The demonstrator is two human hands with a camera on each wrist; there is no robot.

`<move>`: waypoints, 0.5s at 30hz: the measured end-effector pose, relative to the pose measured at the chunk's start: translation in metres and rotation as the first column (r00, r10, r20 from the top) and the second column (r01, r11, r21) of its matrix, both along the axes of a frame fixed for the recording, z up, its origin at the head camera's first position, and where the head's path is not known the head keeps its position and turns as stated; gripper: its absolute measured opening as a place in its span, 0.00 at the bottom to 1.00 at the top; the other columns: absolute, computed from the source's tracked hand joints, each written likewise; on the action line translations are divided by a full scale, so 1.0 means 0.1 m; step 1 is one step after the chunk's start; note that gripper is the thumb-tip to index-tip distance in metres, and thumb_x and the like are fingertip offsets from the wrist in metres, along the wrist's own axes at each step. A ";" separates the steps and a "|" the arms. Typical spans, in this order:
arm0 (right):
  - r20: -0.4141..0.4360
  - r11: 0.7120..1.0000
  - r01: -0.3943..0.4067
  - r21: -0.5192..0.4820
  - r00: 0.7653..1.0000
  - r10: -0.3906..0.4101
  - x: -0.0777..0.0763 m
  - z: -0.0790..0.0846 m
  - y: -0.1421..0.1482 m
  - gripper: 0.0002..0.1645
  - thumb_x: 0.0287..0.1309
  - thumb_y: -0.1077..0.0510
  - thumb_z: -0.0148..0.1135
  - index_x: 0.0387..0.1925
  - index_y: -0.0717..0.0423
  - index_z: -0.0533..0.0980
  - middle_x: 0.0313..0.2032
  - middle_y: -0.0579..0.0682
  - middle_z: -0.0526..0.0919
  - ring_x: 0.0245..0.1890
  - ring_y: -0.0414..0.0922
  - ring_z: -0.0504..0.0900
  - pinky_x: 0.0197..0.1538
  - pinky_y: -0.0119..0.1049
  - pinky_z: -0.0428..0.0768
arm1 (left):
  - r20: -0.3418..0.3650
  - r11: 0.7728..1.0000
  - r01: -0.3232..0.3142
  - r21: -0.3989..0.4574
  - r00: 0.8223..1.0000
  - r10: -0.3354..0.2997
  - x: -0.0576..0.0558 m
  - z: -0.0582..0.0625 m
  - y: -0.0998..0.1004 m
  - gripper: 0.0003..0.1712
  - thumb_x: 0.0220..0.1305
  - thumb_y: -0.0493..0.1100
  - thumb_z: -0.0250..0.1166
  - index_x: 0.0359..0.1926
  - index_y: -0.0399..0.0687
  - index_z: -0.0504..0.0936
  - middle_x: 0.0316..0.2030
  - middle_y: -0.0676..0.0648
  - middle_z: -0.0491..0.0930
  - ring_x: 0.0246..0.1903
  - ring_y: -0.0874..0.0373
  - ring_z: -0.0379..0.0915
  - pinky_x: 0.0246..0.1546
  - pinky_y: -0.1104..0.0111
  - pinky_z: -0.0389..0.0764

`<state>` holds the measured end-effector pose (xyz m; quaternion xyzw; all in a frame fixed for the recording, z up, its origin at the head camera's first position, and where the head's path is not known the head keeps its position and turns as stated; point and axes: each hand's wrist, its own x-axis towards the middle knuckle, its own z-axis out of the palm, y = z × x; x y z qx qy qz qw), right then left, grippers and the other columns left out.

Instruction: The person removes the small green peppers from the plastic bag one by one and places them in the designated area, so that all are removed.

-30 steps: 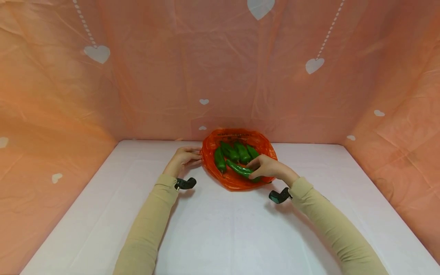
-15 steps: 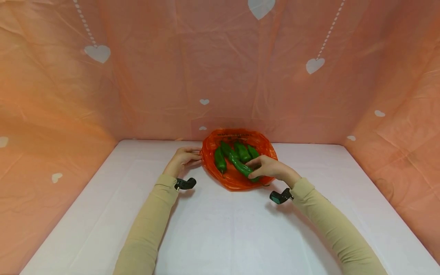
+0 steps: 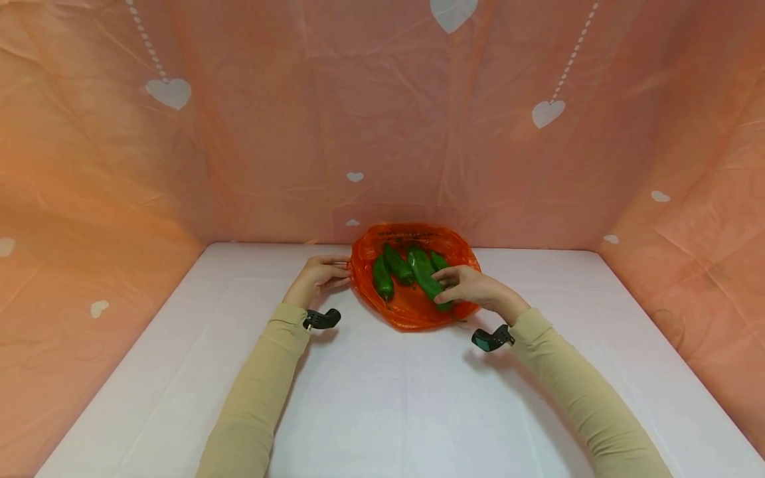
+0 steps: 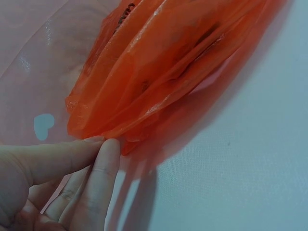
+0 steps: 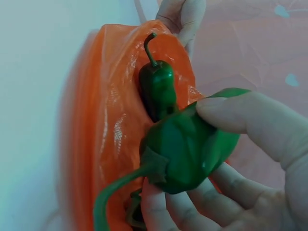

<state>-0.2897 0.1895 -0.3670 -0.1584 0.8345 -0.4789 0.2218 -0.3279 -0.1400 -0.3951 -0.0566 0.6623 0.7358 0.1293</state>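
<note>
An orange plastic bag (image 3: pixel 409 320) lies spread on the table, its mouth up, with several green peppers inside. My left hand (image 3: pixel 319 273) pinches the bag's left edge between thumb and finger; the left wrist view shows the gathered film (image 4: pixel 139 96) at the fingertips. Over the bag's right side, my right hand (image 3: pixel 472 289) grips one long green pepper (image 5: pixel 178 144) near its stem end, thumb on one side and fingers on the other. Another pepper (image 5: pixel 158 86) rests in the bag beyond it, stem upward. Two more peppers' outlines partly hide behind the held one in the head view.
A white-covered table (image 3: pixel 370 405) spreads out in front of and beside the bag. Close behind the bag rises a peach cloth backdrop (image 3: pixel 269 146) with pale hearts. Black wrist cameras (image 3: pixel 491 338) jut inward from both sleeves.
The right hand has moved slightly up and right, swinging the held pepper from lying nearly crosswise to pointing away toward the back of the bag. The left hand keeps its place.
</note>
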 end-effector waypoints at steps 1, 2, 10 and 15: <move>0.002 1.000 0.000 -0.006 1.000 0.000 0.00 0.01 0.01 0.36 0.54 0.61 0.68 0.62 0.67 0.67 0.57 0.63 0.72 0.54 0.52 0.73 0.53 0.40 0.78 | -0.001 1.000 0.000 -0.002 1.000 0.000 0.00 0.00 0.00 0.25 0.61 0.23 0.58 0.60 0.29 0.71 0.38 0.41 0.80 0.30 0.57 0.81 0.48 0.61 0.79; 0.005 1.000 0.004 -0.011 1.000 -0.004 0.00 0.01 0.02 0.36 0.54 0.61 0.68 0.63 0.67 0.66 0.58 0.62 0.72 0.55 0.52 0.72 0.53 0.40 0.78 | 0.000 1.000 0.001 -0.001 1.000 -0.001 0.00 0.00 0.00 0.25 0.61 0.23 0.58 0.60 0.29 0.71 0.38 0.41 0.80 0.30 0.57 0.81 0.48 0.61 0.79; 0.026 0.998 0.038 -0.045 0.999 -0.036 0.00 0.05 0.07 0.39 0.52 0.58 0.71 0.63 0.64 0.65 0.57 0.62 0.70 0.51 0.52 0.74 0.54 0.43 0.78 | -0.006 1.000 0.021 0.018 1.000 -0.021 0.00 0.00 -0.02 0.24 0.63 0.24 0.56 0.61 0.27 0.70 0.34 0.44 0.80 0.30 0.57 0.81 0.48 0.60 0.79; 0.012 0.996 0.077 -0.038 0.997 -0.077 0.01 0.06 0.11 0.41 0.52 0.57 0.72 0.64 0.63 0.65 0.59 0.63 0.67 0.53 0.53 0.73 0.52 0.41 0.79 | 0.013 0.999 0.004 0.033 1.000 -0.004 -0.02 -0.01 -0.02 0.25 0.62 0.23 0.58 0.61 0.28 0.70 0.35 0.43 0.80 0.30 0.57 0.81 0.48 0.60 0.79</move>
